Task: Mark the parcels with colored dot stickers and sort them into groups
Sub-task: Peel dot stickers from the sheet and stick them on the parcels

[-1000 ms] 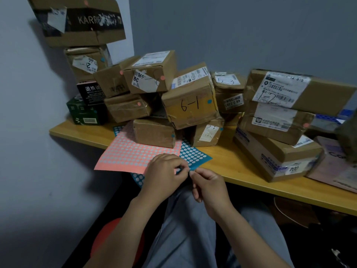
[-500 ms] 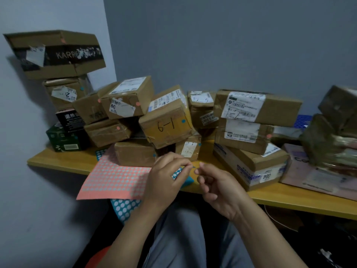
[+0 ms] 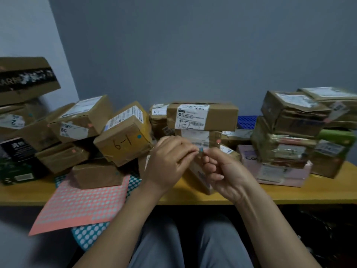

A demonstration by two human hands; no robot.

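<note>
Left of the fingers [image 3: 184,148], a tilted brown box [image 3: 123,149] bears a handwritten "6-1", and further left a white label [image 3: 73,130] reads "6C" or "60", too blurred to settle. Just above the fingers a shipping label [image 3: 191,118] carries a pen-written "1-2", and right of them a pink parcel [image 3: 248,159] shows "Co".

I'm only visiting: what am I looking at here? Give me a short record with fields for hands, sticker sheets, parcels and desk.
Hands: left hand and right hand meet fingertip to fingertip, pinching one small blue sticker
Sticker sheets: pink sheet lies on a blue sheet; both overhang the near edge
Parcels: brown parcels piled along the wall; box marked 6-1 bears a blue dot
Desk: yellow desk
</note>
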